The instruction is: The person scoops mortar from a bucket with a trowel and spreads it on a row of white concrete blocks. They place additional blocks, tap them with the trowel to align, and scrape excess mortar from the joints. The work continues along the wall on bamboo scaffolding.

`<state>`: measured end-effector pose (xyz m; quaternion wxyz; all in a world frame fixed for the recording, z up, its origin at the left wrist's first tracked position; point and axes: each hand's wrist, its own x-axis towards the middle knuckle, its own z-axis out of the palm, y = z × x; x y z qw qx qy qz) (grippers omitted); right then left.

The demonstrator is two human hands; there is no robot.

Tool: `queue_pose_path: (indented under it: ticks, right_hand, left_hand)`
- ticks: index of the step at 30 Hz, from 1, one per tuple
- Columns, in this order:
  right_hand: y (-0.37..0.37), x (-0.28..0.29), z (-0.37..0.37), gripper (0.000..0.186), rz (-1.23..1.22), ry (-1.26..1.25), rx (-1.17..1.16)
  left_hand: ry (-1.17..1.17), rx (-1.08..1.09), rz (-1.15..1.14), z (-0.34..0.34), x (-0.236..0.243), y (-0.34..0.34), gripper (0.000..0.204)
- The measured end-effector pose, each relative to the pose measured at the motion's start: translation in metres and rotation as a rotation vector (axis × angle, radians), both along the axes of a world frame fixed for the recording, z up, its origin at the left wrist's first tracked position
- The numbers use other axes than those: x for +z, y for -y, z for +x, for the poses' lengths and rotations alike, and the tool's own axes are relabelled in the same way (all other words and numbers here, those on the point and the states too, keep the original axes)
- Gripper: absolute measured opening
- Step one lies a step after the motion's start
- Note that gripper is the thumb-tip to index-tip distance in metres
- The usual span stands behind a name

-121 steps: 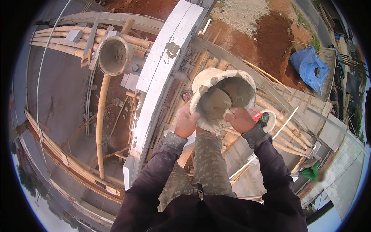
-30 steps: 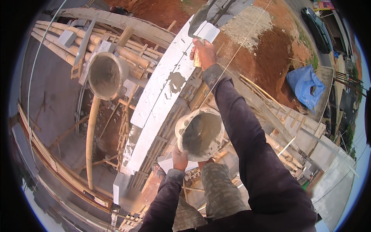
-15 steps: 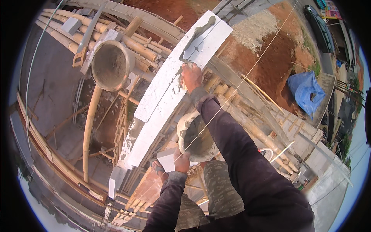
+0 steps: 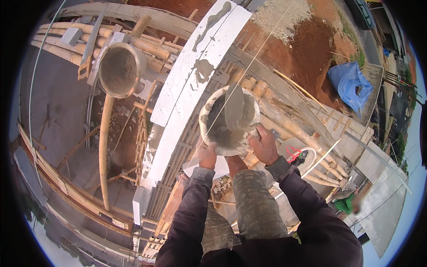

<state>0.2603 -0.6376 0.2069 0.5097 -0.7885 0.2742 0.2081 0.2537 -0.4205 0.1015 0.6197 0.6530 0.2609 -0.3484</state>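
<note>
My left hand (image 4: 207, 155) is closed on the near left rim of a mortar bucket (image 4: 204, 122) in front of my legs. Grey wet mortar coats the bucket's inside. In my right hand (image 4: 264, 144) is the handle of a trowel (image 4: 235, 107), mostly hidden by the fingers. The trowel's mortar-smeared blade lies over the bucket's opening. Just beyond and to the left runs a wall of white blocks (image 4: 178, 104). On its top are a strip of mortar (image 4: 212, 22) and a mortar patch (image 4: 203, 70).
A second mortar bucket (image 4: 102, 73) stands left of the wall, beside a handsaw (image 4: 92, 40) on bamboo poles (image 4: 66, 52). A thin string (image 4: 262, 51) crosses above the bucket. Bamboo scaffolding (image 4: 293, 127) and a blue sack (image 4: 349, 84) are at right. A person in green (image 4: 344, 204) is lower right.
My right hand has come back from the wall top to the bucket, bringing the trowel over it. My left hand stays at the bucket. A mortar patch now shows where the right hand was.
</note>
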Motion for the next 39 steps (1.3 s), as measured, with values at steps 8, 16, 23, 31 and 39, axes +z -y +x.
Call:
queue_pose_path:
  ticks: [8,16,23,31,39]
  right_hand:
    - [0.022,-0.040,-0.018,0.029,-0.775,-0.280,0.391]
    - [0.040,-0.051,-0.012,0.032,-0.343,-0.167,0.477]
    - [0.050,-0.024,-0.046,0.038,-0.271,-0.153,0.337]
    - [0.015,-0.037,0.060,0.029,-0.155,0.205,0.031]
    - [-0.095,-0.126,0.172,0.016,1.003,-0.074,-0.622]
  left_hand:
    - [0.264,-0.214,0.066,0.025,0.049,0.037,0.063]
    - [0.316,-0.366,0.045,0.033,0.067,0.039,0.077]
    - [0.070,-0.018,-0.142,0.048,0.028,0.027,0.043]
    - [0.044,0.055,-0.165,0.027,-0.022,0.046,0.048]
    - [-0.050,0.009,-0.064,-0.025,-0.046,0.033,0.052]
